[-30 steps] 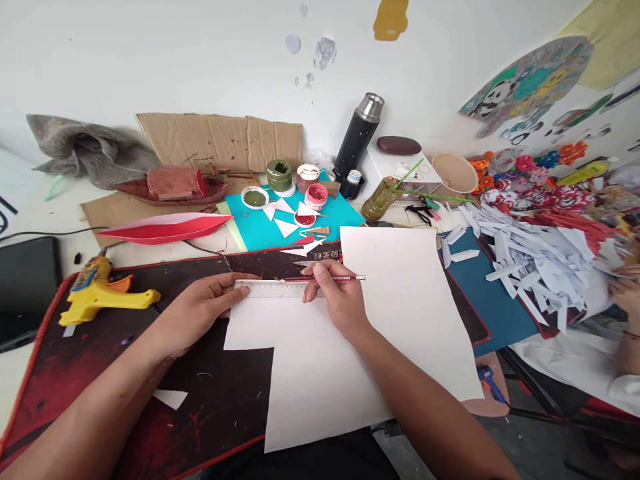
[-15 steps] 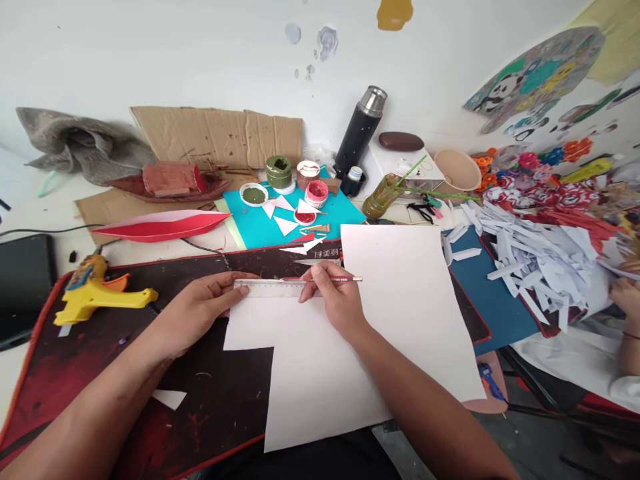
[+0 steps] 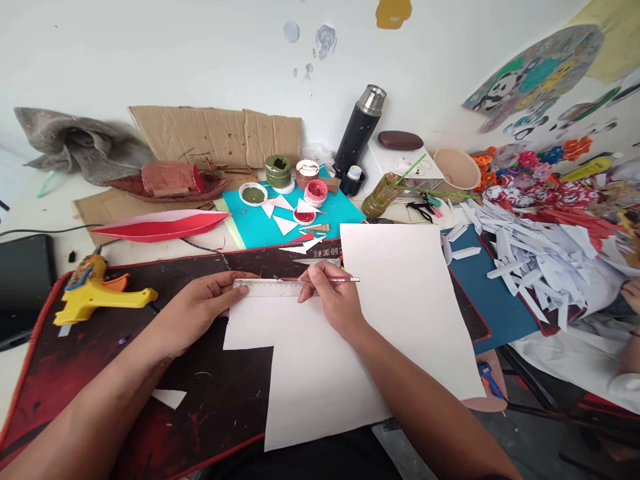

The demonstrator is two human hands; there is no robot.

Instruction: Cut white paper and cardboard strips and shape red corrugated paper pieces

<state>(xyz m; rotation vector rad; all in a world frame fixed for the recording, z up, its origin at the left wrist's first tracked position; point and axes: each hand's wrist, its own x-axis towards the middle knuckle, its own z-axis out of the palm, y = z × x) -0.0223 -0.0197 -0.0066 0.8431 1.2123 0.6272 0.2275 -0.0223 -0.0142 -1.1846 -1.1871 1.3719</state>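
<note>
A large white sheet of paper (image 3: 400, 300), cut to a stepped outline, lies over the dark mat. Along its upper left edge rests a clear ruler (image 3: 270, 289). My left hand (image 3: 207, 300) pinches the ruler's left end, thumb on top and the other fingers partly hidden at the paper's edge. In my right hand (image 3: 333, 293) is a red pencil (image 3: 345, 279), held nearly flat with its tip pointing left along the ruler's upper edge. The fingers of that hand also lie over the ruler's right part.
A yellow glue gun (image 3: 100, 290) lies at left beside a black tablet-like device (image 3: 25, 287). Behind are a red paper boat (image 3: 165, 227), paint jars (image 3: 278, 172) and a black thermos (image 3: 359, 130). Folded white strips (image 3: 535, 253) pile up at right, near another person's hand (image 3: 631, 293).
My hands, the ruler and the paper stay almost in place; the pencil has shifted very slightly left. At the right edge, the other person's hand and arm have moved a little.
</note>
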